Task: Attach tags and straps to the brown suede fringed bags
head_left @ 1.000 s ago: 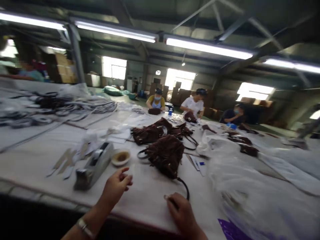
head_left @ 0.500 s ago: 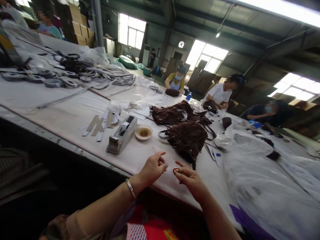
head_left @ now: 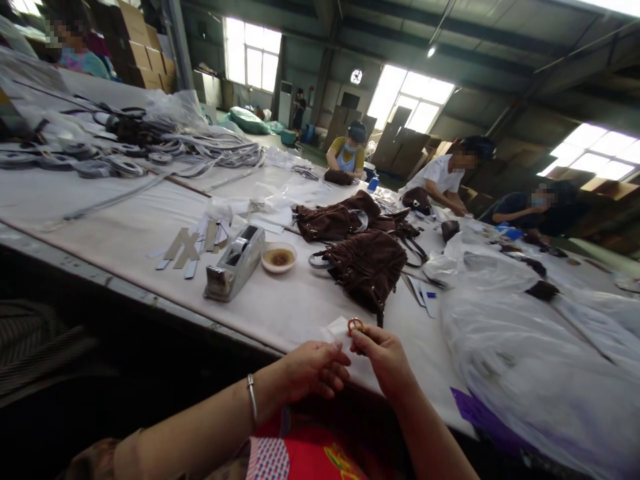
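Note:
My right hand [head_left: 383,353] pinches a round, amber-coloured ring-shaped piece [head_left: 355,325] between thumb and fingers. To its left, my left hand [head_left: 317,370] has its fingers partly curled, with a silver bangle on the wrist. A thin, whitish piece [head_left: 336,327], perhaps paper or plastic film, sticks up from the left thumb and reaches toward the ring; its lower edge is hidden. Just beyond both hands lies a gathered dark brown bag [head_left: 367,267] with its strap end hanging toward me. Another brown bag [head_left: 333,220] lies behind it.
Left of the bags stand a tape dispenser [head_left: 235,263] and a small white dish [head_left: 279,257] with brownish contents. Card strips [head_left: 187,247] lie farther left. Clear plastic sheeting [head_left: 520,353] covers the right side. Coiled grey strips [head_left: 215,150] and co-workers are across the table.
The ring has been raised slightly and tilted in my right hand. My left hand has moved lower, and a whitish piece now shows beside its thumb. The view has shifted slightly.

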Demonstrator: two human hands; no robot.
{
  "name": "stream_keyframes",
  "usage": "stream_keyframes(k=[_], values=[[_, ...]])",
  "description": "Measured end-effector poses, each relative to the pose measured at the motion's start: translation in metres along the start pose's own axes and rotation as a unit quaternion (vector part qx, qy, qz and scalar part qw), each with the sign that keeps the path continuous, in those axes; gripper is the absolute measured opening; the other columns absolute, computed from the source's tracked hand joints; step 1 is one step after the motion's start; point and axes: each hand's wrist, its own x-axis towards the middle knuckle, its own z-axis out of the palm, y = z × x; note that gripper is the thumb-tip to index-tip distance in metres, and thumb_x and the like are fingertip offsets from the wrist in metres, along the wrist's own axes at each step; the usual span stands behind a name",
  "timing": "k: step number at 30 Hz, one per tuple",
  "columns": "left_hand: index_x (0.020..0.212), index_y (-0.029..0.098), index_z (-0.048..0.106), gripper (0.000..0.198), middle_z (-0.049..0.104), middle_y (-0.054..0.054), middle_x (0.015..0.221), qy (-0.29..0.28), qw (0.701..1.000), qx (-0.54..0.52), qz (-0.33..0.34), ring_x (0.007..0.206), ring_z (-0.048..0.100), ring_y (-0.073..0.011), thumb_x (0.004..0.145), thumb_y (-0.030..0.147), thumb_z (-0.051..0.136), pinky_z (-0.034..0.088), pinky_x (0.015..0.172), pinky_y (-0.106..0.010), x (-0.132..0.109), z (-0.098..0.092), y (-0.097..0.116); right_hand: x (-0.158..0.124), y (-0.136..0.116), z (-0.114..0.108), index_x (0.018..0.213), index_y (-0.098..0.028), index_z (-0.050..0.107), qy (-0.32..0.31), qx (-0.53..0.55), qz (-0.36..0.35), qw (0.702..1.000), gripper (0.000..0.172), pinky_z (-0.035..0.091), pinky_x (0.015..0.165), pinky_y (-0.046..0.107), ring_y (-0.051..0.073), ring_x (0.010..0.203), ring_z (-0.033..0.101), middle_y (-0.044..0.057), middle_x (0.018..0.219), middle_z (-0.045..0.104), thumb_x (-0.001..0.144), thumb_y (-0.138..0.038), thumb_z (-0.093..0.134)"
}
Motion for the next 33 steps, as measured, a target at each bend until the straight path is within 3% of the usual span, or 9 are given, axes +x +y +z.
stream_keyframes(k=[2,5,8,11,18,24,29,33], values=[[0.098,0.010,0.063,0.066,0.061,-0.004,0.075,-0.024,1.000,-0.005,0.007,0.058,0.056,-0.0092,0.075,0.072,0.061,0.041,0.051,-0.019,0.008,0.004,0.000,-0.005,-0.002,-0.003,0.079,-0.017,0.072,-0.014,-0.001,-0.016,1.000,0.032,0.042,0.064,0.028,0.016,0.065,0.053,0.002,0.066,0.060,0.079,-0.049,0.070],[0.090,0.012,0.061,0.059,0.055,0.001,0.065,0.021,0.997,-0.037,0.065,0.050,0.048,-0.0066,0.071,0.067,0.068,0.035,0.048,-0.018,0.022,0.007,0.006,-0.012,-0.003,-0.008,0.076,-0.017,0.071,-0.017,-0.017,-0.039,0.999,0.030,0.042,0.066,0.028,0.016,0.069,0.053,0.002,0.069,0.060,0.081,-0.046,0.068],[0.084,0.014,0.056,0.048,0.049,0.005,0.059,0.047,0.992,-0.047,0.111,0.046,0.041,-0.0048,0.066,0.052,0.079,0.028,0.046,-0.018,0.030,0.011,0.012,-0.017,0.001,-0.014,0.077,-0.017,0.071,-0.005,-0.027,-0.042,0.999,0.030,0.042,0.067,0.028,0.016,0.070,0.053,0.002,0.070,0.060,0.083,-0.046,0.067],[0.078,0.014,0.055,0.045,0.045,0.007,0.055,0.053,0.992,0.007,0.112,0.044,0.035,-0.0039,0.063,0.048,0.081,0.021,0.045,-0.020,0.031,0.017,0.012,-0.019,0.007,-0.018,0.082,-0.016,0.072,0.001,-0.028,-0.040,0.999,0.029,0.043,0.068,0.028,0.016,0.070,0.053,0.001,0.070,0.060,0.084,-0.045,0.066],[0.065,0.012,0.060,0.043,0.046,0.004,0.049,0.058,0.978,0.135,0.145,0.044,0.034,-0.0057,0.069,0.053,0.074,0.021,0.046,-0.023,0.025,0.021,0.011,-0.018,0.012,-0.019,0.076,-0.017,0.071,-0.001,-0.030,-0.055,0.998,0.026,0.042,0.068,0.026,0.015,0.070,0.053,0.000,0.070,0.060,0.084,-0.041,0.066],[0.067,0.013,0.058,0.040,0.046,0.005,0.051,0.147,0.974,0.016,0.173,0.045,0.036,-0.0057,0.060,0.045,0.081,0.022,0.046,-0.023,0.029,0.013,0.021,-0.016,0.018,-0.018,0.090,-0.016,0.074,0.016,-0.037,-0.029,0.999,0.033,0.046,0.066,0.028,0.016,0.069,0.057,0.003,0.073,0.064,0.083,-0.047,0.066],[0.071,0.014,0.056,0.040,0.048,0.005,0.053,0.148,0.974,-0.098,0.138,0.045,0.040,-0.0048,0.061,0.040,0.084,0.028,0.046,-0.019,0.032,0.017,0.024,-0.019,0.011,-0.010,0.081,-0.015,0.072,0.003,-0.070,-0.030,0.997,0.039,0.045,0.059,0.027,0.015,0.062,0.056,0.003,0.069,0.062,0.086,-0.052,0.061],[0.074,0.013,0.055,0.035,0.051,0.004,0.055,0.127,0.975,-0.145,0.111,0.046,0.045,-0.0049,0.068,0.035,0.082,0.032,0.045,-0.015,0.034,0.015,0.017,-0.018,0.009,-0.011,0.079,-0.016,0.070,0.026,-0.074,-0.022,0.997,0.039,0.044,0.057,0.025,0.013,0.059,0.055,0.002,0.066,0.061,0.086,-0.053,0.061]])
